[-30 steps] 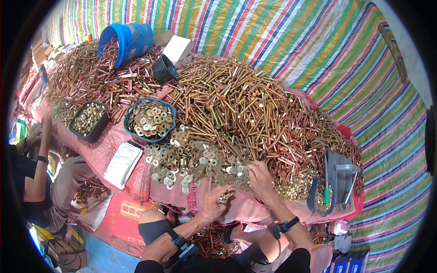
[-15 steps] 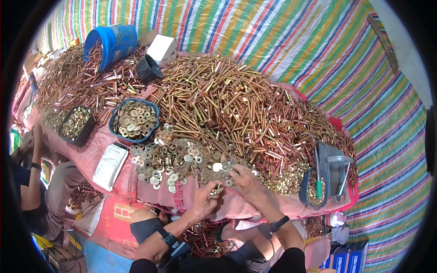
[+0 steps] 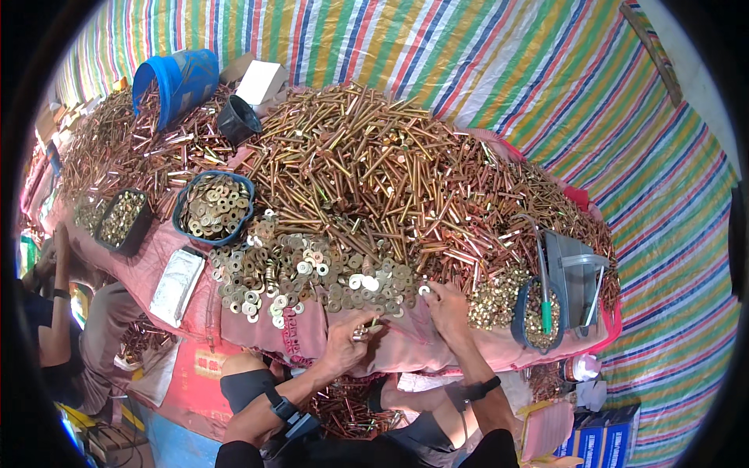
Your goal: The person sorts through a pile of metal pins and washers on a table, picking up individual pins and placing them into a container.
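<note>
My left hand (image 3: 349,343) is closed at the near edge of the pink cloth (image 3: 312,335). Shiny metal ends (image 3: 360,334) show between its fingers and look like a few bolts. To its right, my right hand (image 3: 451,313) has thumb and forefinger drawn together at a pale flat washer (image 3: 424,289). Loose washers (image 3: 343,285) lie spread in front of both hands. Beyond them rises a big heap of long brass-coloured bolts (image 3: 351,171). Small gold nuts (image 3: 491,300) are piled just right of my right hand.
A blue basin of washers (image 3: 181,226), a dark tub of nuts (image 3: 117,248) and a silver packet (image 3: 178,287) stand to the left. At right are a blue-grey scoop (image 3: 573,269) and a container of nuts (image 3: 538,343). A tipped blue bucket (image 3: 187,86) lies behind. Another person's arm (image 3: 56,312) is far left.
My right hand has moved right, from over the washers to beside the nuts, with a washer now at its fingertips. My left hand stays closed. The whole view has shifted slightly.
</note>
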Motion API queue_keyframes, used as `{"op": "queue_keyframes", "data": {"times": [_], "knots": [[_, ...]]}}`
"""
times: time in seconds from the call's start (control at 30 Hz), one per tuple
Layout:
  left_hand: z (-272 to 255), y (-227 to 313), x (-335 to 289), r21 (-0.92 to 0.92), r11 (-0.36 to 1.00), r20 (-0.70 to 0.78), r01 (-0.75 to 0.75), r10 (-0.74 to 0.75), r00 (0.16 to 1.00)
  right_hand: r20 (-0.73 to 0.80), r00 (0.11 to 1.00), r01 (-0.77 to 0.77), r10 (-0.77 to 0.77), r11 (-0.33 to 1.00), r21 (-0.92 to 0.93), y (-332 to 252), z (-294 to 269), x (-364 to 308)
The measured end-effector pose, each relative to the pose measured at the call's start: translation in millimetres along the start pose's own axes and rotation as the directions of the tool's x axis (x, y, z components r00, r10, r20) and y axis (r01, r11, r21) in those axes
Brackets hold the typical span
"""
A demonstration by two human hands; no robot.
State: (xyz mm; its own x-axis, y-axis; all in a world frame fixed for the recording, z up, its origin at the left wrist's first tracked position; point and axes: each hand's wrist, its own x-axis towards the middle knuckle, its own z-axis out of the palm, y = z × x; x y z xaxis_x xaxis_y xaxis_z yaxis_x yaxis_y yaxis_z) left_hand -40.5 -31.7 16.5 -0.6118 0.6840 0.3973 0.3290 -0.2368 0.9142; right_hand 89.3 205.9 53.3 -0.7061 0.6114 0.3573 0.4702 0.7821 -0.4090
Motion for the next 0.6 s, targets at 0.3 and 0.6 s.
{"op": "queue_keyframes", "data": {"times": [0.3, 0.6], "knots": [[1.1, -6.3, -5.6, 0.040, 0.999, 0.001, 0.025, -0.025, 1.000, 0.015, 1.000, -0.014, 0.011, 0.989, 0.150, 10.2, 1.1, -0.7], [-0.1, -4.6, -6.2, 0.034, 0.994, 0.029, 0.100, -0.101, 0.994, 0.666, 0.745, -0.652, 0.052, 0.274, 0.707, -63.2, -20.7, -20.3]]}}
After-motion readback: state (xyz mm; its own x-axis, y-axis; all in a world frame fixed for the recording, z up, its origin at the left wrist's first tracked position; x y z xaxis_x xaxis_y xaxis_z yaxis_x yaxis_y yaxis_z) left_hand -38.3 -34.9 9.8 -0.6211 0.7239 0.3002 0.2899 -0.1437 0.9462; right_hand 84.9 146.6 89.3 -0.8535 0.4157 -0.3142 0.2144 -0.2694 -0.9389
